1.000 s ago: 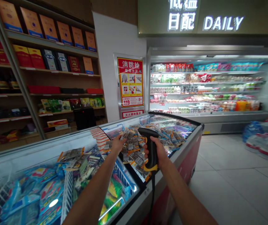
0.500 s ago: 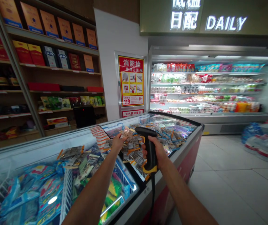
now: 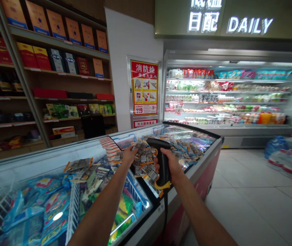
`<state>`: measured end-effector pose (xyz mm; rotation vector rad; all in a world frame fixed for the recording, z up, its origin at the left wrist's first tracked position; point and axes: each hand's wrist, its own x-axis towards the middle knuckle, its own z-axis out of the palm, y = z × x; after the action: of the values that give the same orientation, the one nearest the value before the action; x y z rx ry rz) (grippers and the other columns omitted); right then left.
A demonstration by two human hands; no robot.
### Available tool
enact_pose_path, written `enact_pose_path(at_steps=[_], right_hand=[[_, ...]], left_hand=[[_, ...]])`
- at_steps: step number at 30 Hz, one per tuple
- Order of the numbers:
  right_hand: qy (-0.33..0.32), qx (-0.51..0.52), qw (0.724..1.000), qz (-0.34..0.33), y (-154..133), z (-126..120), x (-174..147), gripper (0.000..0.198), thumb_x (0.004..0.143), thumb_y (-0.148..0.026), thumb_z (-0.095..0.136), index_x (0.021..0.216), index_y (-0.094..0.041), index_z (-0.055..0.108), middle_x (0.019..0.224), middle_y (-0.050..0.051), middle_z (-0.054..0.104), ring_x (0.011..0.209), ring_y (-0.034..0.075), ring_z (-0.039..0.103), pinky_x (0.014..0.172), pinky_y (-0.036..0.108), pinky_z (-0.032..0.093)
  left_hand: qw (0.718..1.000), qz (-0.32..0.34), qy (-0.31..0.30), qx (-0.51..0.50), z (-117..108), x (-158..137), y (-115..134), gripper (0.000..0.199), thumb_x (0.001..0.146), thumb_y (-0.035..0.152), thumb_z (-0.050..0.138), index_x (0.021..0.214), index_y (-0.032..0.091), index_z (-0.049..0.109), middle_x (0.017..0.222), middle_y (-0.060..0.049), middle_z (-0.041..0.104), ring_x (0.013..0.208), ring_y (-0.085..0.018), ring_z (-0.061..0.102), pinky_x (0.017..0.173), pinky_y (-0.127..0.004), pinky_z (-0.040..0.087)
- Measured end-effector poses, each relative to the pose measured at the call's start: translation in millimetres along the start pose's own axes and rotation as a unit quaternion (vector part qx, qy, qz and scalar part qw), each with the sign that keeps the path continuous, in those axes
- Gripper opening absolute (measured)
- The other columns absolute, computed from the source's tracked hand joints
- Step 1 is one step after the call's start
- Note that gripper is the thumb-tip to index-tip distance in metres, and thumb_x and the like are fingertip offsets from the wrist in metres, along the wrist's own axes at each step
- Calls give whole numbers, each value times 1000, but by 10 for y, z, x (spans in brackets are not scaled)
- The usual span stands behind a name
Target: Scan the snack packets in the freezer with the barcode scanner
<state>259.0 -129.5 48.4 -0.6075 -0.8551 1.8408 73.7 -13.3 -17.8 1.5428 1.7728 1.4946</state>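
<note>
Hands are both busy mid-frame: the left hand [image 3: 128, 156] pinches a small crinkly grey snack packet [image 3: 139, 146] up over the glass-topped chest freezer [image 3: 202, 160], while the right hand [image 3: 171, 167] is wrapped tight round the handle of a black handheld barcode scanner with a yellow base [image 3: 161, 160], pointing at it. Packet looks floppy and shiny, so I'd guess glare or a bent barcode could spoil the read, and the dangling black cable [image 3: 165, 218] might snag on the freezer edge.

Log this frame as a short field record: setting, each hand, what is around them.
setting: shop aisle, chest freezer with glass lid
left hand: holds a small packet up over the freezer
right hand: grips a black and yellow barcode scanner, corded, aimed toward the packet
nearby: packets piled on the lid, wire basket
background: lit chiller shelves
</note>
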Motion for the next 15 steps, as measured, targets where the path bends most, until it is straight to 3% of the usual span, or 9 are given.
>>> enact_pose_path(at_steps=[10, 15], right_hand=[[48, 15, 999, -18, -38, -193, 60, 23, 69, -37, 50, 65, -14, 50, 49, -2, 50, 37, 7, 44, 33, 19, 36], [69, 15, 997, -25, -41, -229, 85, 22, 71, -36, 48, 64, -15, 48, 48, -2, 50, 36, 8, 44, 33, 19, 36]], left_hand=[[983, -95, 102, 116, -451, 160, -158, 29, 74, 31, 47, 93, 14, 60, 86, -8, 65, 84, -22, 57, 65, -27, 41], [968, -142, 121, 168, -507, 167, -243, 34, 79, 34, 44, 106, 14, 50, 102, -8, 56, 90, -17, 54, 77, -37, 42]])
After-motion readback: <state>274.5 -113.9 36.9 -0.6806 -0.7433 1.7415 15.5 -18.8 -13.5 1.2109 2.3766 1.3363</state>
